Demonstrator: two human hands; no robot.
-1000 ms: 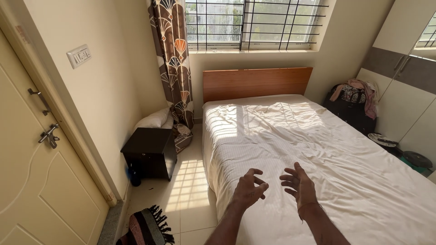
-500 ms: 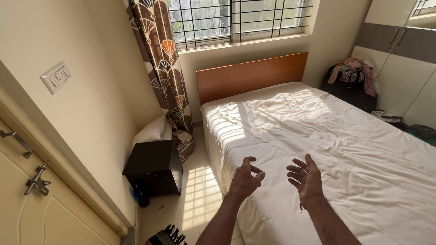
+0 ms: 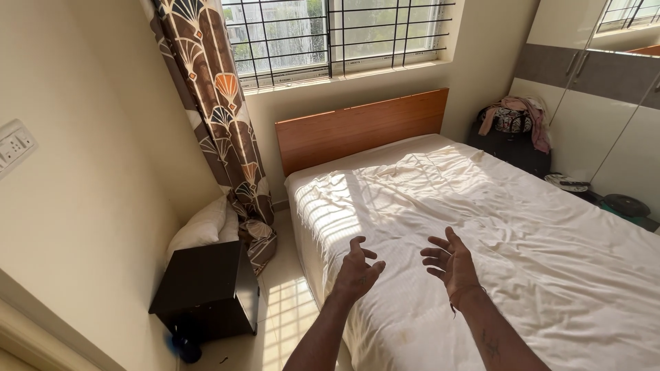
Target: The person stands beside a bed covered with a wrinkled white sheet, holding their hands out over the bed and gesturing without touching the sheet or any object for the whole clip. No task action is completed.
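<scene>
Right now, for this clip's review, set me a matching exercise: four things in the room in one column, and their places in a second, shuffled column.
Things:
1. white sheet
2. black bedside cabinet
3. patterned curtain
4. pile of clothes

Places:
A. hanging at the window's left side
B. on the dark case beyond the bed's far side
C. spread over the bed, under the open left hand and right hand
D. on the floor by the left wall

Pairs: 1-C, 2-D, 3-A, 4-B
</scene>
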